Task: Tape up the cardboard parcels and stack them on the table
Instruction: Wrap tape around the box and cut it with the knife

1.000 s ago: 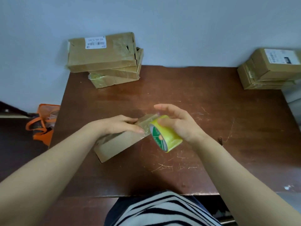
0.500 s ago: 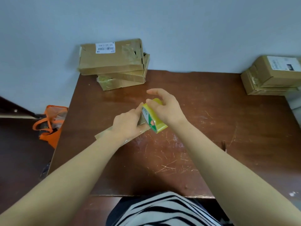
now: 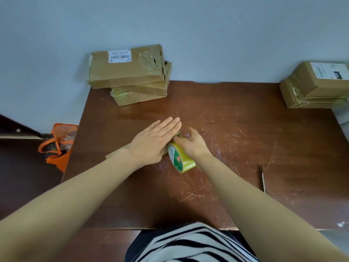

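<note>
Cardboard in mid-taping, by the look of it: pressed flat to the table (image 3: 245, 148) under the left hand (image 3: 153, 142), fingers straight and together, only a corner of the parcel (image 3: 111, 156) peeking out by the wrist. Gripped in the right hand (image 3: 192, 144) just beside it, a yellow tape roll (image 3: 182, 159), fingers curled round its rim. Already piled: a stack of three parcels (image 3: 128, 72) at the back left and a second pile (image 3: 317, 86) at the far right. Left to do, probably: finishing this strip and adding this one to a stack.
</note>
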